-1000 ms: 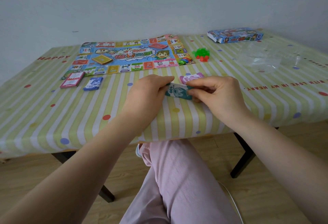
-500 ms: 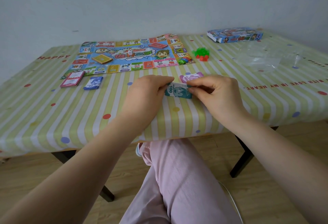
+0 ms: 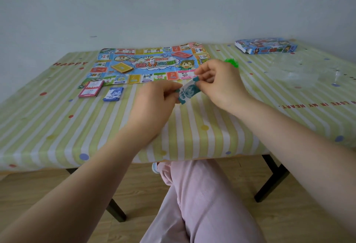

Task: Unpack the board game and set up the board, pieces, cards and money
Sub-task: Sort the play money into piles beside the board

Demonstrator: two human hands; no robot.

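**Both hands hold a stack of 100 notes above the table**

The left hand (image 3: 156, 98) and the right hand (image 3: 219, 80) hold a small teal stack of play money (image 3: 186, 93) between them, lifted clear of the striped tablecloth (image 3: 212, 127) over the middle of the near half of the table. The stack is tilted, its right end higher. The left fingers are curled around its lower left end; the right thumb and forefinger pinch the upper right end, the other right fingers loosely bent. "100" is printed on the top note.

The game board (image 3: 150, 65) lies flat at the far edge, left of centre. On it lie a yellow card deck (image 3: 121, 67), a red card deck (image 3: 182, 54) and a white die (image 3: 152, 61). Just off the board's near left corner lies a pink card stack (image 3: 90, 89), with a blue card stack (image 3: 113, 94) beside it on the right.

Green plastic pieces (image 3: 232, 62) show behind the right hand, partly hidden. The game box (image 3: 265, 47) lies in the far right corner, and crumpled clear plastic wrap (image 3: 300, 71) lies nearer the right edge.

Pink trousers (image 3: 200, 204) show below the near table edge.
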